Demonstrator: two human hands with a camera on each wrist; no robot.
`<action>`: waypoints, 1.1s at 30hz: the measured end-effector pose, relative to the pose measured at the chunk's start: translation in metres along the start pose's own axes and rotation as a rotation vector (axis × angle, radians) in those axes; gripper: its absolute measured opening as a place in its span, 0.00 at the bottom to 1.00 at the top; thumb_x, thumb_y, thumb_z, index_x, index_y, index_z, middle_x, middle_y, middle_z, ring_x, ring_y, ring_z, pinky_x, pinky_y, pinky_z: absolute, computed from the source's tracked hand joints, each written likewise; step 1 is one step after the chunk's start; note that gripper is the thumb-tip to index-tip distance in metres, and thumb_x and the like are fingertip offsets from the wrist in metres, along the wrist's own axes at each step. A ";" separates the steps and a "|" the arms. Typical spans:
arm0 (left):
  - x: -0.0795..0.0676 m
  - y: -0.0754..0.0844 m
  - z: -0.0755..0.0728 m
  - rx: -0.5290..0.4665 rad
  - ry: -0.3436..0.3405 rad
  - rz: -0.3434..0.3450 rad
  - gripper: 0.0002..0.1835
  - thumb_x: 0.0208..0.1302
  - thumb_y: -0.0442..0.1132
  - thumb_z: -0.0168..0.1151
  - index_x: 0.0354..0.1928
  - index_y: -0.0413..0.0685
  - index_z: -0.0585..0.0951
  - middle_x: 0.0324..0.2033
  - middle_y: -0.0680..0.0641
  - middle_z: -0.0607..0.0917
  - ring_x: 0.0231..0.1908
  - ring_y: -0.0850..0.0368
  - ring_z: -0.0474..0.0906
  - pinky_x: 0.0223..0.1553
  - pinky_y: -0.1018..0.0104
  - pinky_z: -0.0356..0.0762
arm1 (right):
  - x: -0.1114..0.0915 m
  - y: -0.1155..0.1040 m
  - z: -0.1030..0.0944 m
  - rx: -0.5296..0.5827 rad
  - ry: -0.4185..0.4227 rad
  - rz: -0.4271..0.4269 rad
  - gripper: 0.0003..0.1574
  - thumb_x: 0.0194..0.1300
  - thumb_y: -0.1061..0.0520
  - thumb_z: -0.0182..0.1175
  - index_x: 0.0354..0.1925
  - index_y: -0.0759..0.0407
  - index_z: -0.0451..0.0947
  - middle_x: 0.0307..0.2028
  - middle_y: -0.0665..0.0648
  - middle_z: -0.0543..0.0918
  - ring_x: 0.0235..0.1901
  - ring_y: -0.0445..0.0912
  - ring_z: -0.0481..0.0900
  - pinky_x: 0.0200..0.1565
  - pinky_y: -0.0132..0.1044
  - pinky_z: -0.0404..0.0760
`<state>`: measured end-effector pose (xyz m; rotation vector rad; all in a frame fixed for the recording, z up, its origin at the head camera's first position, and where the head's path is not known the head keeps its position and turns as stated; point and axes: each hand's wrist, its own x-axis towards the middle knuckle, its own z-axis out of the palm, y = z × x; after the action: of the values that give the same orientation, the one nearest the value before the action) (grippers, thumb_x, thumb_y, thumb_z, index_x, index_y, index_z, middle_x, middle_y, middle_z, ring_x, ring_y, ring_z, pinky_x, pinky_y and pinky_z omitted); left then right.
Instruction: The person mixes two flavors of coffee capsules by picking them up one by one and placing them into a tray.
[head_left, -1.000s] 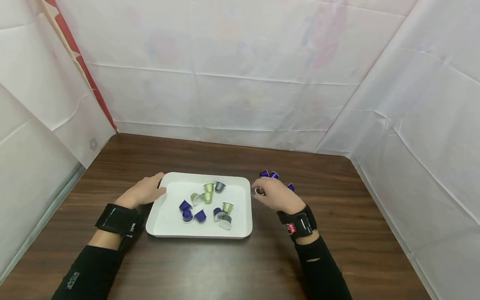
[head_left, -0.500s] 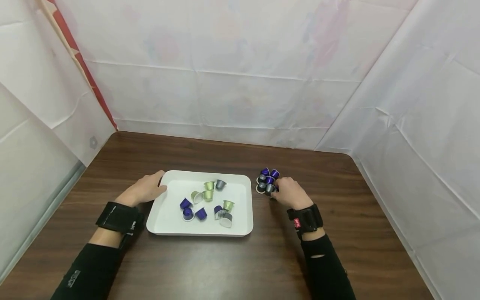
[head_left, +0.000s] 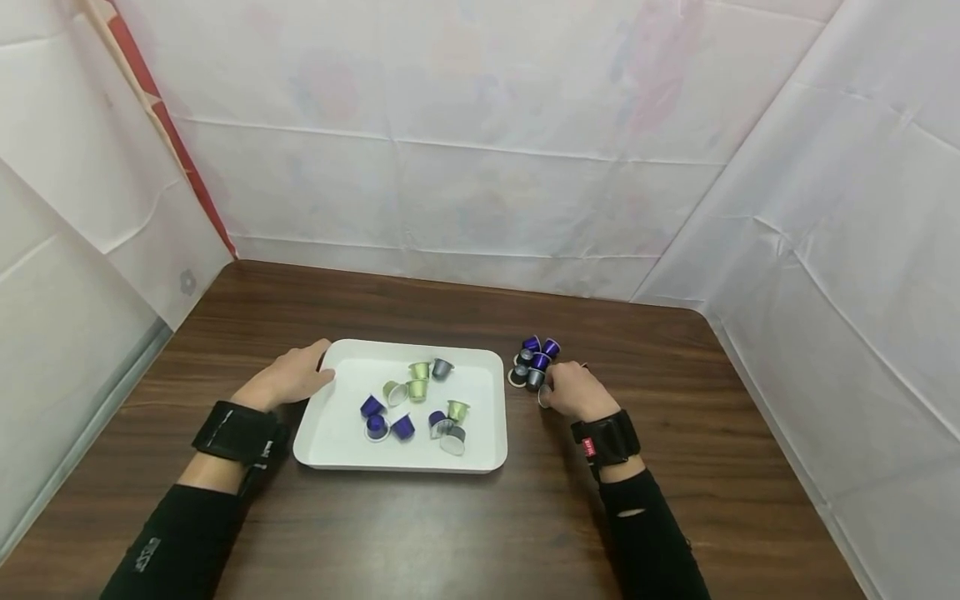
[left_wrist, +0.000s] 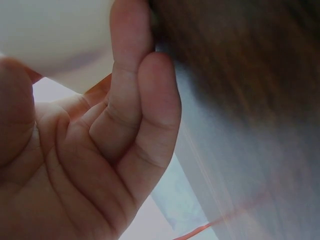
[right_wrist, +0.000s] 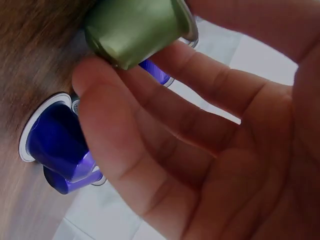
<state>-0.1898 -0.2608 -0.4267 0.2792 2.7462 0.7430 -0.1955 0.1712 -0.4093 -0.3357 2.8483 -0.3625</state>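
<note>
My left hand (head_left: 291, 379) grips the left edge of a white tray (head_left: 322, 446), thumb over the rim; its curled fingers (left_wrist: 160, 95) show in the left wrist view. Green, purple and grey coffee capsules (head_left: 417, 390) lie loose in the tray. Right of it, my right hand (head_left: 579, 390) is low over the table beside a cluster of purple and grey capsules (head_left: 538, 361). The right wrist view shows a green capsule (right_wrist: 137, 30) pinched between thumb and fingers. Behind those fingers sits a purple capsule (right_wrist: 57, 137).
The brown wooden table (head_left: 390, 533) carries the tray and the capsule cluster. White sheeting (head_left: 450, 150) closes off the back and both sides. A red strip (head_left: 176, 142) runs down the back left corner.
My right hand has shifted rightward from the tray's edge, uncovering grey and purple capsules, and a capsule now shows at its fingertips. The left hand and tray stay nearly still.
</note>
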 end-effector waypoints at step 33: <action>-0.001 0.001 -0.002 -0.011 -0.007 -0.005 0.24 0.69 0.39 0.49 0.61 0.31 0.62 0.48 0.29 0.77 0.39 0.45 0.77 0.41 0.46 0.73 | -0.021 -0.022 -0.022 0.023 -0.003 -0.239 0.13 0.57 0.60 0.68 0.42 0.59 0.82 0.30 0.47 0.78 0.27 0.41 0.73 0.29 0.34 0.73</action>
<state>-0.1897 -0.2613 -0.4247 0.2721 2.7344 0.7541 -0.1774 0.1602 -0.3785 -0.6741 2.8042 -0.4391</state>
